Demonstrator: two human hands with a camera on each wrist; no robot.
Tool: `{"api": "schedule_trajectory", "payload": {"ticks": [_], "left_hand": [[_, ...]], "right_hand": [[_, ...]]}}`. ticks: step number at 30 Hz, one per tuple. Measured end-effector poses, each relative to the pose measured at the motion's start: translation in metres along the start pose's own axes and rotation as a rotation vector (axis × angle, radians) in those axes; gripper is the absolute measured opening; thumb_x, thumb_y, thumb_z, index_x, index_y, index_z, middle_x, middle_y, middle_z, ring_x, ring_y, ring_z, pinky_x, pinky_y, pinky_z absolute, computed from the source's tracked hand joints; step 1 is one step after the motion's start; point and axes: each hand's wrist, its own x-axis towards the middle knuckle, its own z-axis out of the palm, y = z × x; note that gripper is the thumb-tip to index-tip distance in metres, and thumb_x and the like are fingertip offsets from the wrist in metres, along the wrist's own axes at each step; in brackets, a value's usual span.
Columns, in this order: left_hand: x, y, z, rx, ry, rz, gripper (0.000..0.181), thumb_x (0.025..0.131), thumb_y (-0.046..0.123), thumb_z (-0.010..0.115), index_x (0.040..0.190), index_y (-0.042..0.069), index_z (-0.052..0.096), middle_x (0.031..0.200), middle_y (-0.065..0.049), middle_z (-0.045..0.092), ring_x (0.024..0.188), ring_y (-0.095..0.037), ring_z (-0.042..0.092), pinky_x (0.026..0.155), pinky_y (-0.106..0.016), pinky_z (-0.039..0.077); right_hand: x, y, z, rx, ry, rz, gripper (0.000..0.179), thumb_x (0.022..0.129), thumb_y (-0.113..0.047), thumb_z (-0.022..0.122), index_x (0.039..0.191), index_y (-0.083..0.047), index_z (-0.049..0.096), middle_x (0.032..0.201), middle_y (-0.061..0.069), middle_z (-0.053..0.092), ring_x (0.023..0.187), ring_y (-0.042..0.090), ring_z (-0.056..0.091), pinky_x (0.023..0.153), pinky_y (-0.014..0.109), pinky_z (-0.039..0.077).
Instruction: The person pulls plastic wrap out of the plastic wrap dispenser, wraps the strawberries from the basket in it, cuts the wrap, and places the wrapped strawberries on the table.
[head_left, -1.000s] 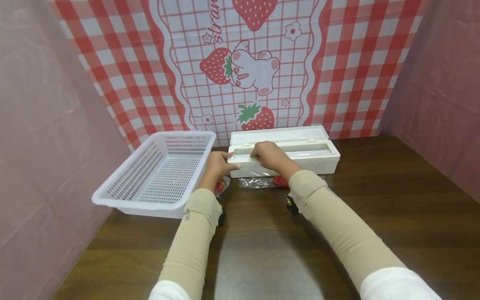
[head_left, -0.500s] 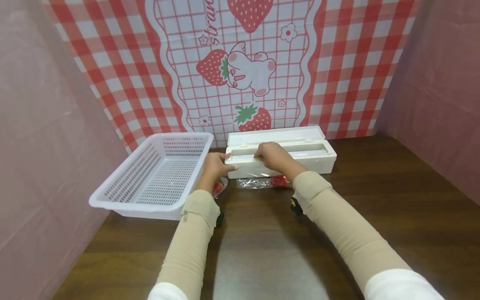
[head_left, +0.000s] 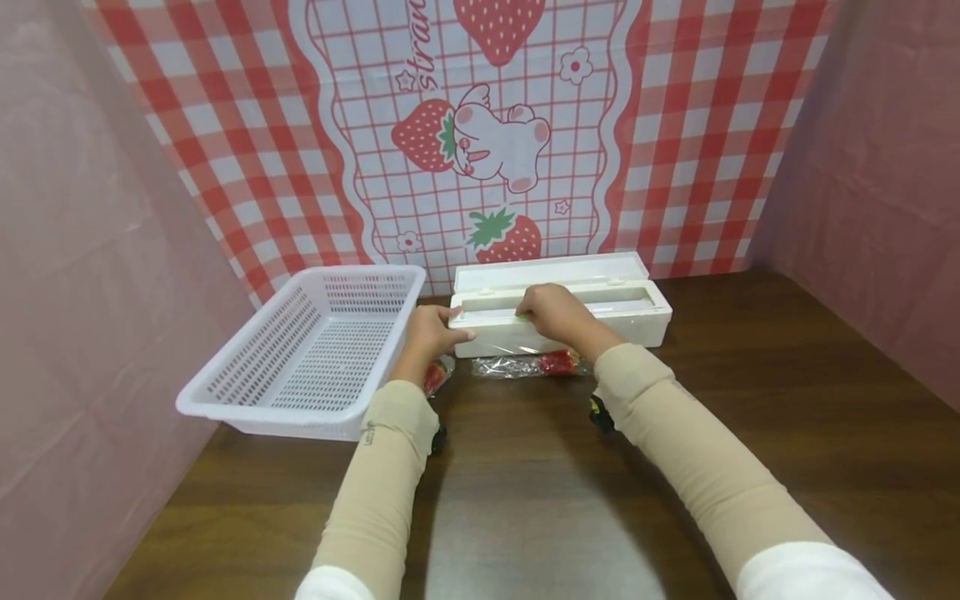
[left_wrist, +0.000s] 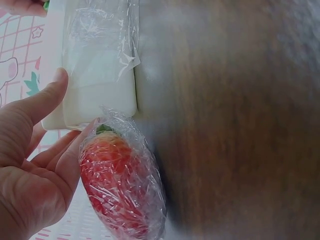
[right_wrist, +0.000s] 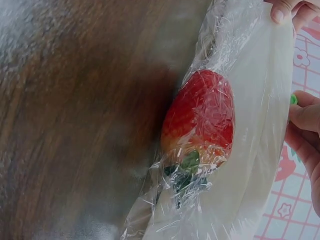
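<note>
A white cling film dispenser [head_left: 633, 329] lies across the back of the table, its lid [head_left: 555, 270] tipped back. My left hand [head_left: 429, 335] holds its left end, thumb on the front face. Along the front top edge, my right hand [head_left: 561, 315] pinches a small green slide cutter [right_wrist: 293, 99], mostly covered by the fingers. Clear film drapes down the front. On the table just before the dispenser lies a film-wrapped strawberry [right_wrist: 202, 117] with crumpled film trailing left. Another wrapped strawberry [left_wrist: 120, 185] lies by the left end, partly behind my left wrist in the head view.
A white perforated plastic basket [head_left: 300, 412] stands to the left, close to my left forearm. Behind the dispenser hangs a red checked strawberry cloth [head_left: 675, 167]. Pink cloth walls flank the brown wooden table [head_left: 525, 500].
My right hand has slid a little to the right along the dispenser's edge with the green cutter. The left hand keeps its hold on the left end. The head view has shifted slightly.
</note>
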Motion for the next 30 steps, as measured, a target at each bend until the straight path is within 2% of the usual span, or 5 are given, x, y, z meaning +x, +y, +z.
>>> {"api": "schedule_trajectory", "payload": {"ticks": [21,30], "left_hand": [[-0.002,0.000,0.000,-0.021,-0.002,-0.009,0.059,0.071,0.022,0.088,0.123,0.007,0.066,0.102,-0.018,0.072,0.048,-0.013,0.060,0.051,-0.027,0.054],[0.000,0.000,0.001,-0.002,0.000,0.004,0.059,0.071,0.023,0.088,0.124,0.007,0.066,0.102,-0.018,0.072,0.049,-0.013,0.061,0.051,-0.026,0.054]], "right_hand": [[-0.015,0.010,-0.007,-0.020,0.025,-0.026,0.018,0.081,0.008,0.065,0.093,0.000,0.076,0.088,0.012,0.071,0.087,0.029,0.067,0.087,0.041,0.053],[-0.022,0.017,-0.011,-0.016,0.029,0.003,0.019,0.082,0.008,0.065,0.095,0.000,0.076,0.090,0.013,0.071,0.090,0.030,0.067,0.088,0.042,0.052]]}}
